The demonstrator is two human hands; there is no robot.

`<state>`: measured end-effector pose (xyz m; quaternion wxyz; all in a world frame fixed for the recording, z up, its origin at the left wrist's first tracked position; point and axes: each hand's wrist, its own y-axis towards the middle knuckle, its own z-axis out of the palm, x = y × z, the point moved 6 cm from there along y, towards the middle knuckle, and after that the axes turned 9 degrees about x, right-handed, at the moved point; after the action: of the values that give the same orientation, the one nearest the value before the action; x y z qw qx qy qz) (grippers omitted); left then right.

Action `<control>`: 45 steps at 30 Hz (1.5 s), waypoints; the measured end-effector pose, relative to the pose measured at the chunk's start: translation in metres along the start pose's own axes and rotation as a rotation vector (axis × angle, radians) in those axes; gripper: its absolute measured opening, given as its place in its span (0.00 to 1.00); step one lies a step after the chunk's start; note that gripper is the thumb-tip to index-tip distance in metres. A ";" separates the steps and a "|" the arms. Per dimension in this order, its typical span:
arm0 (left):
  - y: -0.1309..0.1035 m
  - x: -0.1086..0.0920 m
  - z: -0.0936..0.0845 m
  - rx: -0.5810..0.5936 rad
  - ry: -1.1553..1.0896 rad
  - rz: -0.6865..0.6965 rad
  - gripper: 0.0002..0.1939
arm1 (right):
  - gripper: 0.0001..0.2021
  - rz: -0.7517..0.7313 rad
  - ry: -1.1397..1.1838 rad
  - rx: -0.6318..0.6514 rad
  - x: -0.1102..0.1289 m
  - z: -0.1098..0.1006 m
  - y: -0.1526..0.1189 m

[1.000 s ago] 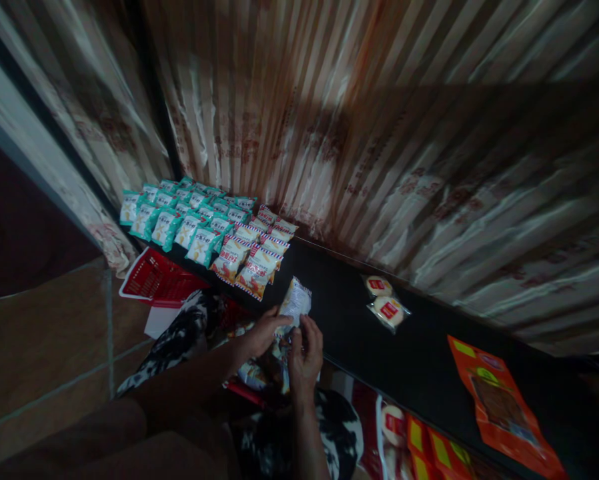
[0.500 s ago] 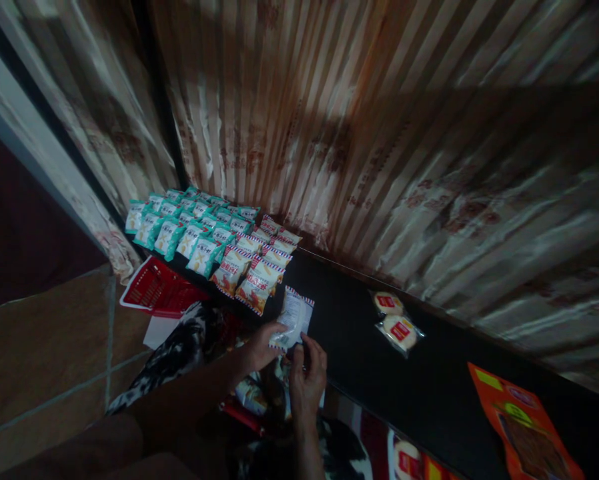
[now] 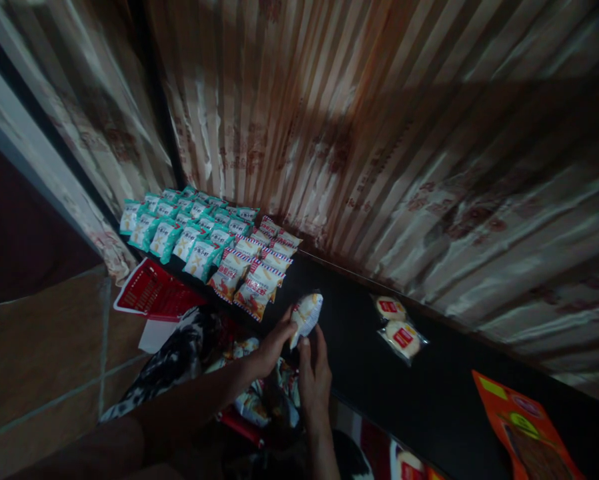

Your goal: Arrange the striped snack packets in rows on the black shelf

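Note:
A small white snack packet [image 3: 307, 315] is held over the front edge of the black table [image 3: 359, 360]. My left hand [image 3: 274, 343] grips its left side, thumb on top. My right hand [image 3: 315, 373] closes on its lower right side, fingers behind it. Left of the hands, red-and-cream packets [image 3: 256, 287] stand in rows, and beyond them are rows of teal-and-white packets [image 3: 199, 259]. Two clear-wrapped round pale snacks [image 3: 402, 337] lie to the right of my hands.
A large orange packet [image 3: 529, 427] lies at the table's right end. A pleated curtain [image 3: 329, 133] runs behind the table. Below are a red basket [image 3: 154, 293], more packets [image 3: 252, 403] near my lap, and another container at the lower right.
The packet in my hands has turned from lying face-on to edge-on. My right hand has moved up slightly and its fingers now reach behind the packet.

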<state>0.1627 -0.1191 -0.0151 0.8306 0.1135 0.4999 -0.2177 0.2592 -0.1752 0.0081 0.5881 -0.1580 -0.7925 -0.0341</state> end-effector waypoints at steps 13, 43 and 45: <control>-0.002 -0.007 0.006 0.051 0.671 -0.015 0.30 | 0.36 0.164 -0.022 0.035 -0.031 -0.009 0.032; 0.053 -0.002 0.001 -0.143 0.686 -0.057 0.27 | 0.22 0.190 -0.420 0.086 -0.030 -0.047 0.101; 0.066 -0.006 -0.001 -0.156 0.668 -0.052 0.26 | 0.22 0.185 -0.446 0.075 -0.026 -0.045 0.112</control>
<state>0.1908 -0.0597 -0.0120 0.6213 0.1017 0.7622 -0.1508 0.3403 -0.0857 -0.0172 0.4048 -0.2117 -0.8855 0.0853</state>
